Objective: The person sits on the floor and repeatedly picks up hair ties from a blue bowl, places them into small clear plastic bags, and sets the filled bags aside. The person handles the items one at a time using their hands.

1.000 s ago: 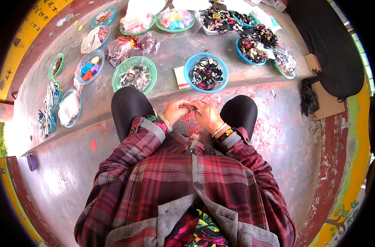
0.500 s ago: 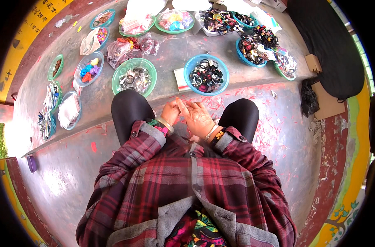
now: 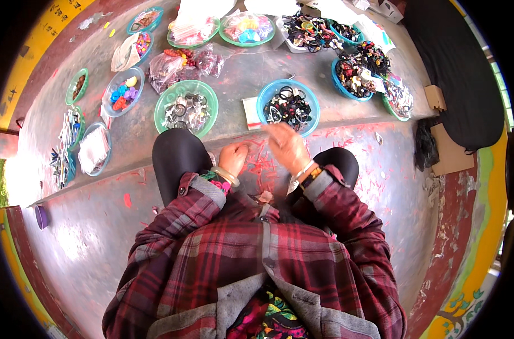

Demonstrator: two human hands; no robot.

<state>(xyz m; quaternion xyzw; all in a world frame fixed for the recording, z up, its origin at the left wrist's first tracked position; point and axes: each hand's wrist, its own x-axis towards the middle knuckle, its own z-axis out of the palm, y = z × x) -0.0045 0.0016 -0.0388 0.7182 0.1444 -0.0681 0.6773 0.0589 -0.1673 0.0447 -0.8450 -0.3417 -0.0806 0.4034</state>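
Note:
My left hand [image 3: 234, 157] is curled closed between my knees; whatever it holds, if anything, is hidden. Apart from it, my right hand [image 3: 288, 148] is raised at the near side of a blue bowl [image 3: 260, 113], its fingers smeared by motion. Dark hair ties with small light pieces [image 3: 289, 108] fill that bowl. To its left stands a green bowl [image 3: 213, 113] of clear-wrapped small items and dark rings [image 3: 184, 110]. A white flat packet [image 3: 251, 113] lies beside the blue bowl.
Red scraps [image 3: 262, 166] litter the floor below the concrete ledge [image 3: 234, 85]. More bowls stand behind and left, one holding colourful pieces [image 3: 120, 96]. Plastic bags of red items [image 3: 175, 68] lie behind the green bowl. A black bag [image 3: 426, 144] rests at the right.
My hands, together before, have parted. My right hand has moved up and right toward the blue bowl, while the left stays low between my knees. The view has shifted slightly.

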